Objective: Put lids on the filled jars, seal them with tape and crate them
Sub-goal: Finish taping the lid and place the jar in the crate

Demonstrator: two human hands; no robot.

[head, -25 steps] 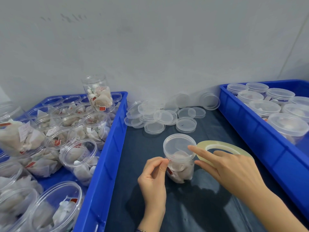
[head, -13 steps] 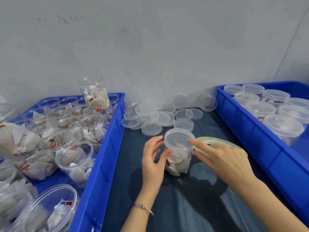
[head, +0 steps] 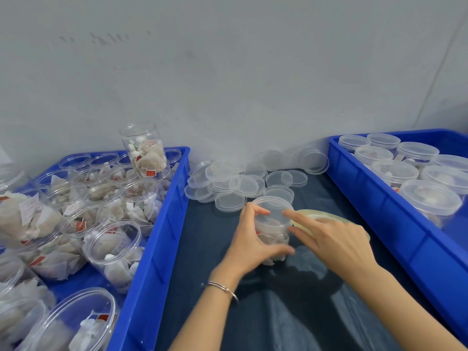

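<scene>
The left hand [head: 250, 239] wraps its fingers and thumb around a small clear plastic jar with a lid on [head: 272, 224], standing on the dark table [head: 210, 236]. The right hand [head: 331, 239] has straight fingers touching the jar, over a round yellowish roll of tape [head: 326, 214].

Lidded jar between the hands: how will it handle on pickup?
The jar is probably light: it holds only paper sachets. Its clear smooth plastic wall may be slippery. Upright and taller than wide, a side push could tip it; the left hand grips it.
</scene>
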